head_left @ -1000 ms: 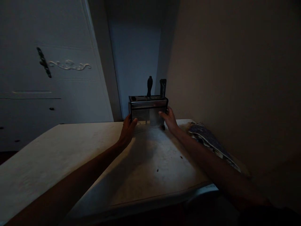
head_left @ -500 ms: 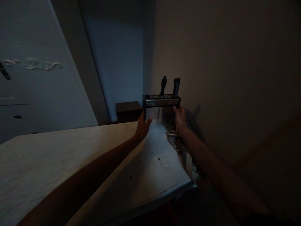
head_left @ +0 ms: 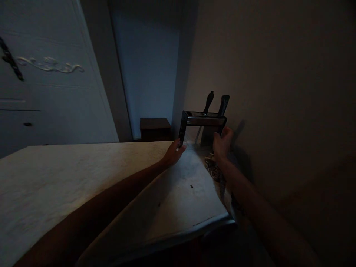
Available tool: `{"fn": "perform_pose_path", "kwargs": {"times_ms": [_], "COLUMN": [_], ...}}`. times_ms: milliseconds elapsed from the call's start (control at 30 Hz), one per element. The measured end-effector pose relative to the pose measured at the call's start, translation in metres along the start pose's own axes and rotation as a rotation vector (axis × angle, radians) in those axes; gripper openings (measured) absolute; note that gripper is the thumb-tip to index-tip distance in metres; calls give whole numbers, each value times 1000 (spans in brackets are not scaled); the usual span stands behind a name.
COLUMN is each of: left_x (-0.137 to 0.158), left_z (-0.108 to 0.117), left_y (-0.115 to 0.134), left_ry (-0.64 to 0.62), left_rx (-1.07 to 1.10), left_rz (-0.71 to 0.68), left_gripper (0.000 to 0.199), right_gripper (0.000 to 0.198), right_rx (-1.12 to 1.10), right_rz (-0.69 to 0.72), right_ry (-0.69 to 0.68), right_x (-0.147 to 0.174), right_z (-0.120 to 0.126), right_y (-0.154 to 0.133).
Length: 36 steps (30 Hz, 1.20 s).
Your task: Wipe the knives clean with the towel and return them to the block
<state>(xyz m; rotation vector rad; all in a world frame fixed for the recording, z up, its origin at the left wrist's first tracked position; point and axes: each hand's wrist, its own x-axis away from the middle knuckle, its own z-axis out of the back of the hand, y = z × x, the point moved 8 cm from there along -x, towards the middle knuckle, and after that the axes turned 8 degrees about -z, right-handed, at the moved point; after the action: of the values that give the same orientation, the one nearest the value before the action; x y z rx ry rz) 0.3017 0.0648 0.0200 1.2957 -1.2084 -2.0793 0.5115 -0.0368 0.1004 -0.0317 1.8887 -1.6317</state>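
Two hands are on the knife holder [head_left: 204, 128] at the far right corner of the desk [head_left: 83, 174], close to the wall. My left hand [head_left: 174, 152] is curled around the bottom of the holder's left end. My right hand [head_left: 221, 144] is wrapped around its right end. Two dark handles [head_left: 208, 102] stick up out of the holder's top, tilted. A patterned cloth [head_left: 213, 170] lies along the desk's right edge, just under my right wrist. A dark small cabinet [head_left: 155, 128] stands beyond the desk's far edge.
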Motion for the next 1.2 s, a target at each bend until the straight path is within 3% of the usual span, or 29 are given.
{"fn": "perform_pose_path", "kwargs": {"times_ms": [67,167,300,467,600,700,833,1067,1200], "left_x": [21,53,84,111,129,137,135,128,128], "left_z": [10,33,80,166,242,278,279,237,238], "left_y": [-4,5,25,22,7,0,0,16,21], "left_ry": [-54,-140,-167,-16,211,338,334,36,63], "left_rx": [-57,-169,-261,-305,-251,-298,-365,-466,-421], "left_rz": [16,-45,-110,31,188,266,280,91,61], "left_gripper": [52,41,25,23,23,20,19,20,19], "right_gripper": [41,35,30,19,18,16,15,20,19], "right_rx": [-18,-61,-113,-144,-88,23,178,260,260], "right_rz": [79,127,22,-173,-217,-145,18,225,297], "right_ry": [-69,-278,-642,-1018,-1150,-1190,-1191,-1243,-1251], "right_x": [25,70,139,221,255,263,265,274,277], "right_z": [-14,-54,-123,-189,-219,-233,-237,-226,-223], "right_y": [-16,-28,-19,-8,-7,-9,-14,-23,-27]}}
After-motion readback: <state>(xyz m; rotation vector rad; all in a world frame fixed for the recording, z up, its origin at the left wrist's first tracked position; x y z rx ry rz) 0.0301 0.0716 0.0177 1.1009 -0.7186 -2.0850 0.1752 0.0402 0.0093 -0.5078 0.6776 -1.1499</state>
